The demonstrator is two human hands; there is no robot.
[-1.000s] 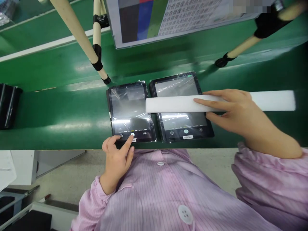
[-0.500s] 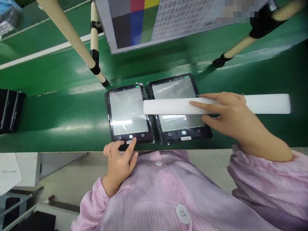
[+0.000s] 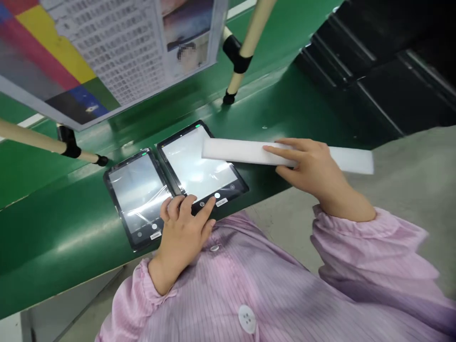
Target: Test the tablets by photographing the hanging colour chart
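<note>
Two black tablets lie side by side, slightly slanted, on a green bench: the left tablet point(image 3: 137, 190) and the right tablet point(image 3: 195, 159), close to the bench's point(image 3: 67, 242) front edge, probably for easy reach. The left hand point(image 3: 187, 228) grips nothing; it spans the gap between them, index finger extended to the right tablet's round white button (whether it presses, I cannot tell). The right hand point(image 3: 306, 166) grips a long white bar point(image 3: 242, 151) between thumb and fingers near its middle, seemingly for balance, with one end over the right tablet's screen. Whether that end touches the glass is unclear. Both screens glow pale grey, streaked with reflections, each with a green mark at the top and a small white label on the lower border.
</note>
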